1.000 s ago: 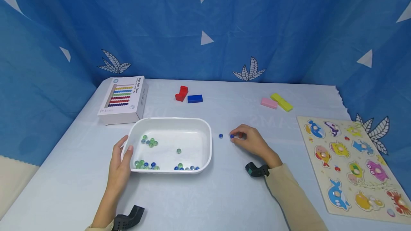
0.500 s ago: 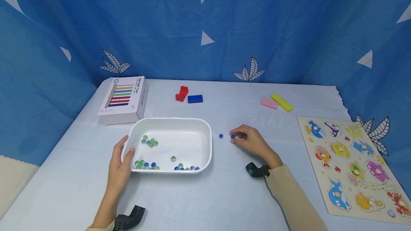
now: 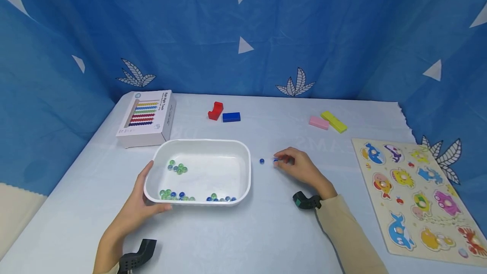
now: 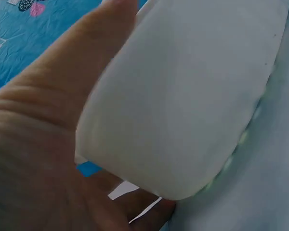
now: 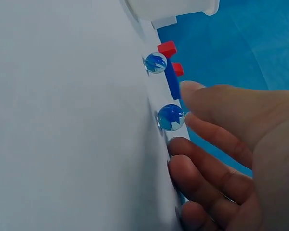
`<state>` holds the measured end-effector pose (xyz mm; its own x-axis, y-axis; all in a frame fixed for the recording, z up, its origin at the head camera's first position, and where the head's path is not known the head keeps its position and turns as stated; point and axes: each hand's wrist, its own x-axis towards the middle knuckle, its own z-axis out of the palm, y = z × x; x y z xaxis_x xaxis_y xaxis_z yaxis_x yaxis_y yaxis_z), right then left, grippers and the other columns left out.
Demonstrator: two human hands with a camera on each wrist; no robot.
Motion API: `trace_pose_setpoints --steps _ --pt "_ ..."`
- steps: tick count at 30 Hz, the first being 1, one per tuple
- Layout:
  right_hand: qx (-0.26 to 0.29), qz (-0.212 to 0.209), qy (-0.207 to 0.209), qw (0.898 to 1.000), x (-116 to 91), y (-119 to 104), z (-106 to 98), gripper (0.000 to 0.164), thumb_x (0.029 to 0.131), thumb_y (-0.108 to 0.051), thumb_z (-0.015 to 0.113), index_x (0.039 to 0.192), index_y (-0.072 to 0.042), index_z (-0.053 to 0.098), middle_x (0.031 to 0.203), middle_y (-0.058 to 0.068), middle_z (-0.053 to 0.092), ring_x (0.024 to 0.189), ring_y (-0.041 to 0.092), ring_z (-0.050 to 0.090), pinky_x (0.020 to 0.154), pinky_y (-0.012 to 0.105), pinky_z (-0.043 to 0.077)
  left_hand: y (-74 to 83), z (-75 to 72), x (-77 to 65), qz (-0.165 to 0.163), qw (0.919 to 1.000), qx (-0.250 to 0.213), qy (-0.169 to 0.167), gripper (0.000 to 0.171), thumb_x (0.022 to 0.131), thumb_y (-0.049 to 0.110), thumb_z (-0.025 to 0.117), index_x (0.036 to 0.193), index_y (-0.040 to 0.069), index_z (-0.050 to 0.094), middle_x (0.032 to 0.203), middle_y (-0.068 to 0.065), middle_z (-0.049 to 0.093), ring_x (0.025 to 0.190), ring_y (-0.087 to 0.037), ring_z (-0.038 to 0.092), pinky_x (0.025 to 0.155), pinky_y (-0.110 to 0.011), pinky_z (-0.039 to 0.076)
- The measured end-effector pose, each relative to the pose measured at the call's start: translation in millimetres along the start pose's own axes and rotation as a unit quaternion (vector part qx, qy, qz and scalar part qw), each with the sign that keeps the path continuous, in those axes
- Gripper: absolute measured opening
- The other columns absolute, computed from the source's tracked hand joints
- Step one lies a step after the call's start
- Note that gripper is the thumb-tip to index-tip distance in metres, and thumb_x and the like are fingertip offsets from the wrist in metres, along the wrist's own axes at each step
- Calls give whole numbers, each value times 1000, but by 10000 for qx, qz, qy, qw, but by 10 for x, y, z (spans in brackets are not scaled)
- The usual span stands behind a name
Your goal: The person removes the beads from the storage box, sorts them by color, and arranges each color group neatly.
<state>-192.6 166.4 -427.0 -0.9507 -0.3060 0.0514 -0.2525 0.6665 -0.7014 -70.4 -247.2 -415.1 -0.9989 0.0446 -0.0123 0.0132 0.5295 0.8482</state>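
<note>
A white plastic tray [image 3: 198, 142] with several green, blue and clear glass marbles [image 3: 182, 169] inside is held at its near left corner by my left hand [image 3: 133, 206]. The thumb lies along the near wall and the fingers are at the left side. In the left wrist view the tray's outer wall [image 4: 173, 96] fills the space beside the thumb. My right hand [image 3: 300, 166] is on the table right of the tray, fingers loosely bent, thumb and index fingertips right at a blue marble [image 5: 171, 118]. A second blue marble [image 3: 261, 161] lies between that hand and the tray.
A boxed toy [image 3: 144, 117] stands behind the tray at left. Red [image 3: 215, 110] and blue [image 3: 231, 117] blocks lie at the back, with pink [image 3: 318, 122] and yellow-green [image 3: 334, 121] blocks farther right. A sea-animal puzzle board [image 3: 411, 198] covers the right side.
One green marble has rolled toward the near left of the tray. My left thumb has shifted from over the tray's rim to its near wall. The right hand has barely moved.
</note>
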Motion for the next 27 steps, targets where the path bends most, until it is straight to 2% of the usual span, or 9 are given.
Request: trace_pose_setpoints --steps 2,3,5,7,11,13,19,27 --pt "76 46 22 10000 -4 -2 -8 20 83 -26 64 101 -19 66 93 -1 62 81 14 51 72 27 45 -24 -18 -8 74 9999 -80 -100 117 64 12 81 144 34 -3 152 -9 8 131 -36 24 111 -37 25" --pt "111 75 27 9999 -6 -3 -13 20 84 -27 64 101 -19 66 94 -1 62 81 15 50 72 27 45 -32 -20 -13 126 9998 -123 -85 118 62 11 81 144 34 0 151 -10 10 130 -35 25 111 -32 26" --pt "146 124 10 9998 -9 3 -19 20 85 -28 62 102 -18 66 96 0 62 82 15 50 71 27 44 -42 -16 -19 211 9998 -18 13 114 61 13 82 144 32 6 149 -12 17 126 -27 34 101 -12 33" --pt "172 205 -23 9996 -12 5 -26 21 86 -28 61 104 -18 65 98 1 62 83 16 49 72 27 44 -51 -9 -20 287 9995 40 106 109 61 14 82 144 28 12 145 -15 23 120 -13 41 87 1 32" --pt "245 376 -78 9990 -9 4 -48 22 88 -30 58 106 -19 64 102 1 62 85 17 49 75 27 45 -56 -3 -17 361 9992 -53 183 104 60 14 83 142 23 20 143 -16 25 111 13 37 85 3 32" --pt "315 398 -71 9987 -5 -3 -65 22 88 -31 56 106 -19 64 103 1 62 85 17 50 75 28 45 -50 -4 -15 370 9990 -77 231 104 60 13 83 142 22 21 143 -16 25 110 17 34 86 4 31" --pt "576 76 165 9982 -10 1 -134 24 90 -32 54 106 -17 65 97 3 65 80 16 52 68 25 46 -44 -16 8 431 9977 -45 515 102 62 11 82 143 24 22 145 -15 26 113 14 37 85 2 35" --pt "679 -433 504 9955 -16 -163 -123 28 89 -36 54 105 -16 65 99 1 65 87 14 53 77 30 46 -41 1 37 582 9943 -30 897 98 62 5 80 142 21 26 139 -18 34 107 13 42 81 -1 39"
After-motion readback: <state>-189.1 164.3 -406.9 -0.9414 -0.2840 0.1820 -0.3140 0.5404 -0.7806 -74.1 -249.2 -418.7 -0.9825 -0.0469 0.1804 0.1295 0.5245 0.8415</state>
